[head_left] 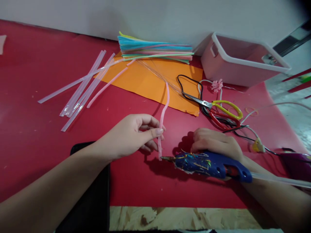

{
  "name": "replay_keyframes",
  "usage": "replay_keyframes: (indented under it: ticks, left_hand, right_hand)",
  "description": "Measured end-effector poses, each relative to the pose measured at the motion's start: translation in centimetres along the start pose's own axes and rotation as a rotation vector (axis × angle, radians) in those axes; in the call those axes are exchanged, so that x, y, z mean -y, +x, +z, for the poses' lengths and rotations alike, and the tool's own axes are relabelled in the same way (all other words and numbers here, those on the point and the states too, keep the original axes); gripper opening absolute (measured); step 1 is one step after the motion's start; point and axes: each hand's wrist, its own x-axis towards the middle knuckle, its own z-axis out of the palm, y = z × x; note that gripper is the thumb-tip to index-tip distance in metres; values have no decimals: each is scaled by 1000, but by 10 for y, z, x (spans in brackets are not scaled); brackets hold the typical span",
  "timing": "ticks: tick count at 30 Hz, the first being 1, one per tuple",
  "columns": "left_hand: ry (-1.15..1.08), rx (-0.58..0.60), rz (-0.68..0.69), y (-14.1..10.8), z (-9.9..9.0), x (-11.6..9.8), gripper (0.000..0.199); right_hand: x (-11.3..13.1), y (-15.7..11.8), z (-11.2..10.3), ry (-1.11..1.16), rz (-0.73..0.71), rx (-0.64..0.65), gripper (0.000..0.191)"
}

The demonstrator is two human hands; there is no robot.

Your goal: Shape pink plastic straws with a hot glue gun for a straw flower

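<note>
Between the thumb and fingers of my left hand (143, 134) is a pink pipe cleaner (164, 111), held roughly upright with its top bending over. My right hand (216, 144) is wrapped round a blue glue gun (201, 164), with a clear glue stick (279, 179) coming out of its back end. The gun's metal tip touches or nearly touches the lower end of the pipe cleaner. Another pink pipe cleaner (107, 85) lies on the red table to the left.
Several glue sticks (84, 85) lie at the left. Coloured pipe cleaners (155, 48) rest on orange paper (136, 81). Scissors (218, 111), cables and a pink fluffy piece (217, 85) are right, below a pink bin (238, 69). A black object (97, 194) lies under my left forearm.
</note>
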Motion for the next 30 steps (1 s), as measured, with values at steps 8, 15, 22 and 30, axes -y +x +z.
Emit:
replay_keyframes:
  ticks: [8, 15, 22, 30]
  left_hand:
    - [6, -3, 1, 0, 1, 1, 8]
    - [-8, 12, 10, 0, 2, 0, 8]
    - [-31, 36, 16, -1, 3, -1, 10]
    - [-23, 45, 14, 0, 3, 1, 10]
  right_hand:
    - [1, -3, 3, -81, 0, 18, 11]
    - [0, -3, 3, -86, -7, 25, 13]
    - [1, -1, 4, -89, -6, 7, 12]
    - [-1, -2, 4, -90, -22, 2, 13]
